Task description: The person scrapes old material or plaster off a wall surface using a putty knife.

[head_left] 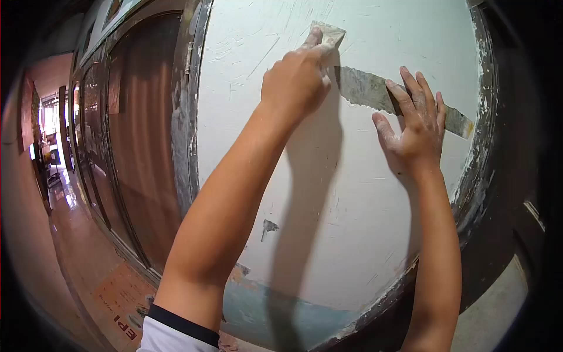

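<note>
My left hand (298,76) is closed around a small flat scraper (331,34), pale with dust, and presses it against the upper part of the white painted panel (363,193). To its right, a long strip of bare grey surface (365,88) with ragged paint edges runs across the panel. My right hand (417,126) lies spread over this strip, its fingers apart and whitened with dust, holding nothing. Scratches mark the paint around the left hand.
A worn dark frame (469,170) with flaking paint borders the panel. A bluish patch (264,311) shows along its bottom. Brown curtained doors (143,135) stand to the left, beside a corridor with flattened cardboard (120,299) on its floor.
</note>
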The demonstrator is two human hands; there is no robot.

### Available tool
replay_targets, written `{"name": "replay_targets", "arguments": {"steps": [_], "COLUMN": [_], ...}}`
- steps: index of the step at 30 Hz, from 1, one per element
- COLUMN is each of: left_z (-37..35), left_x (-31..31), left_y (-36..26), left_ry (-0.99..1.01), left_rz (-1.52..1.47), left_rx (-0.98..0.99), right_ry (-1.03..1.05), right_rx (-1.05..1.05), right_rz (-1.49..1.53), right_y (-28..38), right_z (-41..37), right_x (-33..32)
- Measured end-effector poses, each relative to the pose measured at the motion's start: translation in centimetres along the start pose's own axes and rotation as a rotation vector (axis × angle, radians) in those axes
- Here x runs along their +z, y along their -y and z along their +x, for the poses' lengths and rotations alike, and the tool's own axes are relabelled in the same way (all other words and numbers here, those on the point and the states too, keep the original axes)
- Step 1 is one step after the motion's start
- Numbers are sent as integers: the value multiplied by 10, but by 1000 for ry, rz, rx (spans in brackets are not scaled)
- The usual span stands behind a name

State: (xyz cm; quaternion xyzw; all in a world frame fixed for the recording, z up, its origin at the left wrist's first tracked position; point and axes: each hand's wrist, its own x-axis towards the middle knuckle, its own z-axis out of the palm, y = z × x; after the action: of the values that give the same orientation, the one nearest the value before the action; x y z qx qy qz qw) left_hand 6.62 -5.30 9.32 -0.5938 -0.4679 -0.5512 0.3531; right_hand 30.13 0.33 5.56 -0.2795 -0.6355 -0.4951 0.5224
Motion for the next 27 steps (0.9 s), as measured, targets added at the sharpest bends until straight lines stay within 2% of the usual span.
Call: {"name": "replay_targets", "arguments": {"steps": [5, 7, 11, 18, 21, 25, 27], "left_z": [29, 21, -14, -100, -86, -32, -22], "left_x": [-13, -9, -4, -17, -17, -14, -18], "left_y": [-8, 2, 21, 30, 30, 25, 25], "left_ry": [123, 51, 28, 157, 164, 61, 134], "left_rz": [57, -44, 7, -7, -35, 53, 50], "left_rx": [-75, -1, 80, -67, -65, -24, -63], "right_ry": [13, 22, 45, 25, 44, 35, 23], "right_rx": [3, 3, 24, -2, 19, 14, 0], "right_rz": [-2, 1, -3, -1, 1, -14, 0], "right_y": [0, 2, 6, 1, 8, 2, -1], "right_z": [1, 0, 1, 0, 0, -1, 0], "right_x": [-2, -4, -8, -2, -7, -2, 0]}}
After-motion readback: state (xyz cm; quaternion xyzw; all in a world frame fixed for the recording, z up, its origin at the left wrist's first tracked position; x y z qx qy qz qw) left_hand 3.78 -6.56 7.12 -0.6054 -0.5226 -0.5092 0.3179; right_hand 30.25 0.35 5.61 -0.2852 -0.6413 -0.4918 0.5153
